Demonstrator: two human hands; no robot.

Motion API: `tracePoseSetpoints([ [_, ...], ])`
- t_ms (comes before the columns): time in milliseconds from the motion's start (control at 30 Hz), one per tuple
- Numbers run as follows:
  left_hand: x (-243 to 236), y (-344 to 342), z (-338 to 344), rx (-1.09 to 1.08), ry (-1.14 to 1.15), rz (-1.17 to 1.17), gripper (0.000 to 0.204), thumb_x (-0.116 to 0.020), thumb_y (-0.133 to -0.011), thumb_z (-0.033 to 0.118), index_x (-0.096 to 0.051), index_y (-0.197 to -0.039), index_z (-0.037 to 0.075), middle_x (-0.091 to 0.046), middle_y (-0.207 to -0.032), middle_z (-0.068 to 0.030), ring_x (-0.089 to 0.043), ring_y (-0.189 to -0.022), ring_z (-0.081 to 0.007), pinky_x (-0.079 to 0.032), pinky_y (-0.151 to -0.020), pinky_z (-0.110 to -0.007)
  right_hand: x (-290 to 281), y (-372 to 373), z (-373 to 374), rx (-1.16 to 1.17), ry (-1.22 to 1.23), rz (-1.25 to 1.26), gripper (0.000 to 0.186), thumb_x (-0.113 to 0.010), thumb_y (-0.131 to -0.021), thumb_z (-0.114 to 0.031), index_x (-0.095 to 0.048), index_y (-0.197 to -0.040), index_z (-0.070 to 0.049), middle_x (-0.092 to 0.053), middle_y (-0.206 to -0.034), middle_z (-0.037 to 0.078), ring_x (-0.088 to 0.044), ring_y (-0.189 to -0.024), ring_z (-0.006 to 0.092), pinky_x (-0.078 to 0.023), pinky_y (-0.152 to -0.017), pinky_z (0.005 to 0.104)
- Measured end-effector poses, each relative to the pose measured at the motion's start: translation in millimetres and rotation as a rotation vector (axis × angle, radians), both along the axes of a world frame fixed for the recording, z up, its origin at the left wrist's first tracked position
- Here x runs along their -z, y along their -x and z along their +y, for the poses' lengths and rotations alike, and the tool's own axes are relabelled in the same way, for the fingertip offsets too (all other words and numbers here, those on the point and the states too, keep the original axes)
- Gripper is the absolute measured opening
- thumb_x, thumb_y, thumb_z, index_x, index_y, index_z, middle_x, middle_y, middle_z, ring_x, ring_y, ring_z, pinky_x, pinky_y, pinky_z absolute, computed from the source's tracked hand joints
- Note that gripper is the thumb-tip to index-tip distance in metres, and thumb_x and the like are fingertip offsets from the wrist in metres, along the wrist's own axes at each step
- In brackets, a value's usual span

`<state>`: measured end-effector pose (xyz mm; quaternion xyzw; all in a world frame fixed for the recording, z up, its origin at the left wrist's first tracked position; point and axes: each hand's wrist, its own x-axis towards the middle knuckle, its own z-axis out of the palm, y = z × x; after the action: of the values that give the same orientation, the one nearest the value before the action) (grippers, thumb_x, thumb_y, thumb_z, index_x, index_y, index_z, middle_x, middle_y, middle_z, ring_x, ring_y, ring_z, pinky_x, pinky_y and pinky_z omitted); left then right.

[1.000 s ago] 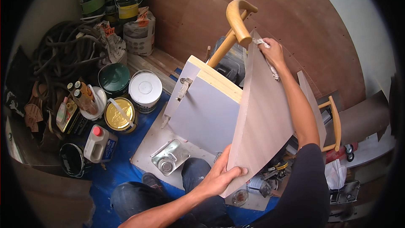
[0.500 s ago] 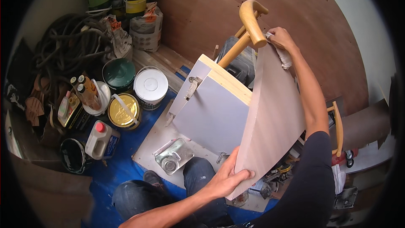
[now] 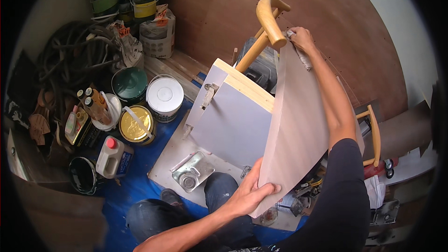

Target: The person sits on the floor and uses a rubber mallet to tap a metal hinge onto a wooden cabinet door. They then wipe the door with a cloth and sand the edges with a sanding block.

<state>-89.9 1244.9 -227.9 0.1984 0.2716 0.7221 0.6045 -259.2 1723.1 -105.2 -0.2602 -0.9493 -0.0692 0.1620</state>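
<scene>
A wood-grain panel (image 3: 296,144), pale greyish brown, stands tilted on edge in front of me. My left hand (image 3: 254,191) grips its near lower corner, thumb on the face and fingers round the edge. At the far upper end, my right hand (image 3: 302,41) is closed on a crumpled white cloth (image 3: 304,59) against the panel's edge. Behind the panel stand grey door panels (image 3: 233,121) with bare wood edges and metal hinges (image 3: 208,94). A curved wooden armrest (image 3: 268,21) rises close to my right hand.
A metal can (image 3: 192,171) lies by my knee on a pale board over blue sheeting (image 3: 154,151). Paint buckets (image 3: 164,94), bottles (image 3: 97,105) and a red-capped jug (image 3: 113,157) crowd the left, below coiled hose (image 3: 77,46). Another wooden armrest (image 3: 374,135) and clutter are at right.
The view has shifted slightly, so most things sit a little further left. Both hands keep their hold; my right hand and the cloth stay at the panel's upper end.
</scene>
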Motion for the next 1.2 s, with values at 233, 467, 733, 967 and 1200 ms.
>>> tracePoseSetpoints([
  [233, -4.8, 1.7, -3.8, 0.028, 0.012, -0.038, 0.081, -0.067, -0.088, 0.018, -0.028, -0.157, 0.001, -0.052, -0.137, -0.0161, -0.050, -0.130, -0.0230, -0.040, -0.109, -0.037, -6.7, -10.9, -5.0, 0.018, 0.107, 0.012, 0.031, -0.058, -0.088, -0.015, -0.075, -0.113, -0.006, -0.074, -0.107, 0.021, -0.071, -0.103, 0.0388, -0.053, -0.092, 0.0445],
  [467, 6.3, 1.6, -1.5, -0.041, 0.027, 0.046, 0.079, -0.066, -0.089, 0.019, -0.029, -0.156, 0.002, -0.058, -0.129, -0.0152, -0.060, -0.113, -0.0204, -0.048, -0.097, -0.036, 13.1, -60.7, -40.7, -0.172, 0.166, 0.126, 0.035, -0.066, -0.088, -0.025, -0.073, -0.112, -0.001, -0.074, -0.103, 0.017, -0.071, -0.096, 0.0317, -0.053, -0.088, 0.0402],
  [733, 2.9, -2.6, 0.5, -0.008, 0.011, 0.030, 0.075, -0.065, -0.089, 0.017, -0.030, -0.154, 0.002, -0.058, -0.126, -0.0150, -0.061, -0.111, -0.0201, -0.050, -0.094, -0.036, -5.9, -68.2, -22.2, -0.119, 0.142, 0.119, 0.035, -0.068, -0.085, -0.029, -0.077, -0.106, -0.003, -0.076, -0.095, 0.015, -0.072, -0.092, 0.0263, -0.053, -0.086, 0.0385],
  [967, -1.3, 2.4, -3.7, 0.004, 0.027, 0.001, 0.075, -0.066, -0.089, 0.018, -0.032, -0.153, 0.002, -0.053, -0.132, -0.0146, -0.052, -0.125, -0.0219, -0.043, -0.105, -0.037, -10.3, -3.3, -14.6, 0.028, -0.069, -0.008, 0.033, -0.064, -0.086, -0.023, -0.078, -0.114, -0.013, -0.075, -0.114, 0.014, -0.069, -0.109, 0.0364, -0.054, -0.094, 0.0470],
  [1200, 14.8, -1.2, 3.1, -0.017, -0.014, 0.122, 0.085, -0.065, -0.088, 0.013, -0.019, -0.159, 0.003, -0.051, -0.134, -0.0173, -0.063, -0.111, -0.0258, -0.055, -0.093, -0.041, -12.4, 1.4, -1.5, 0.047, -0.022, -0.078, 0.037, -0.067, -0.085, -0.024, -0.076, -0.121, -0.015, -0.074, -0.116, 0.018, -0.069, -0.116, 0.0337, -0.053, -0.101, 0.0457],
])
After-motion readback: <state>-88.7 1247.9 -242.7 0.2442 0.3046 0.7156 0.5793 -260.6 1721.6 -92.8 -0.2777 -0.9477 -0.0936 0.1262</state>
